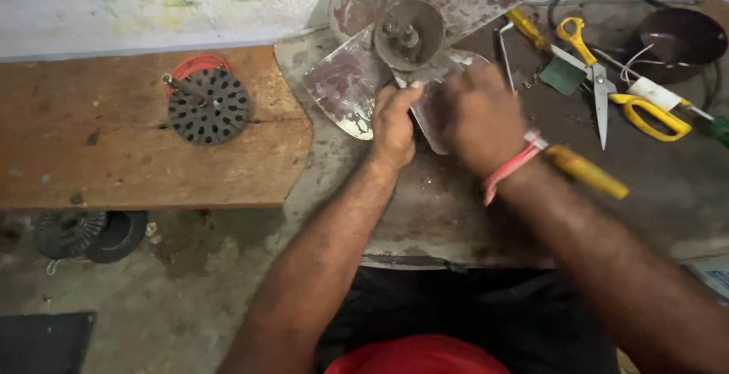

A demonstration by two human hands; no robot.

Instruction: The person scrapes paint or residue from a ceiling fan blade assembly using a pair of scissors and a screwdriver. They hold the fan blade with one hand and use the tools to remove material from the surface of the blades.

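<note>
Both hands gripped the metal fan blade assembly (pixel 410 47) at worktop (pixel 425 222) centre: left hand (pixel 395 123) closed on a blade edge, right hand (pixel 478 116) wrapped over another. Best to brace near the hub (pixel 410 34). Scissors (pixel 607 78), screwdrivers (pixel 585 170) crowded right; vented motor cover (pixel 209 106) on plank (pixel 114 154) left.

- Metal fan blade assembly (pixel 357 78): worn, rust-stained grey blades spread around a cup-shaped hub (pixel 408 34) that faces up, lying tilted at the back edge of the grey workbench (pixel 425 222), against the wall.
- One lower blade is gripped.
</note>
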